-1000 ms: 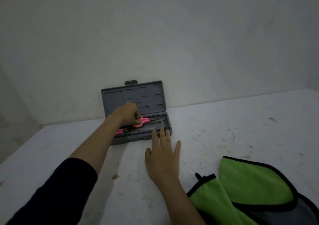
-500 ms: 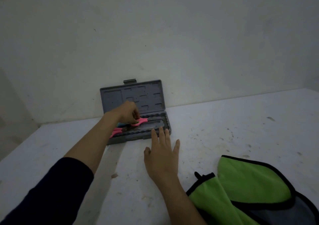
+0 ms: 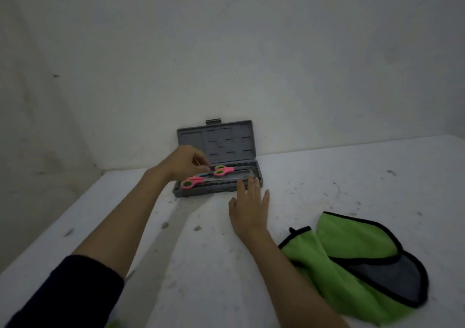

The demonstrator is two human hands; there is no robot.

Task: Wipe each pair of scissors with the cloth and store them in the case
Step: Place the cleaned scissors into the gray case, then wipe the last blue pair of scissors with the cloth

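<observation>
Grey case [image 3: 227, 141] open just beyond both hands, lid upright; two pairs of pink scissors [image 3: 222, 171] lie in its tray. Left hand [image 3: 185, 163] over tray's left end, fingers curled at the scissors handles; grip unclear. Right hand [image 3: 249, 208] flat on table [image 3: 352, 176], fingers straight, tips touching case front. Green cloth [image 3: 352, 257] crumpled right of right forearm. Plain wall behind.

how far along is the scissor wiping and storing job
Done: two pink-handled scissors, one at the back and one in front, lie in the open grey plastic case. In hand: the left hand is at the back pair's handles; the right hand rests flat by the case. Left: the lid stands open. The green cloth lies aside.
</observation>
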